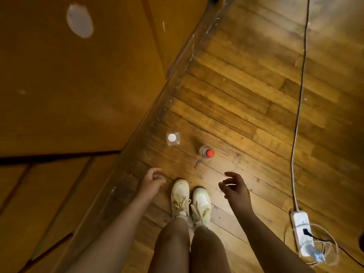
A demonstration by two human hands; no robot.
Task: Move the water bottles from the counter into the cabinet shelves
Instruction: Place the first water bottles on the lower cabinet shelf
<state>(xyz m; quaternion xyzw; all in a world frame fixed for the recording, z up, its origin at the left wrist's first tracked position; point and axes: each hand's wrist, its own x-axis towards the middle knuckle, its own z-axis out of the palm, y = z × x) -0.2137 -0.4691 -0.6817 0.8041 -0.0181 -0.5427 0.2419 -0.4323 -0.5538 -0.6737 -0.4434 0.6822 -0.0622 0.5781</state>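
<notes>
Head view: the wooden floor (246,107) is seen from straight above, with wooden cabinet panels (69,85) filling the left half of the frame.
White-capped bottle (172,138): a clear plastic bottle is seen standing upright just left of centre, close beside the cabinet base; a squarish body is shown under a round white cap.
Red-capped bottle (207,152): a clear, round bottle is seen upright near centre, just right of the other and apart from it.
Labels and writing: none can be read on either bottle from above.
Left hand (152,179): held empty at lower centre, fingers loosely curled inward, arm extended downward; no bottle is touched.
Right hand (234,189): held empty right of centre, fingers spread and slightly bent, palm turned toward the floor; well apart from the bottles.
Shoes (190,200): a pale pair is planted side by side between the hands, below the bottles.
Power strip (302,233): a white strip is laid at lower right, its cord (299,107) run toward the upper right.
</notes>
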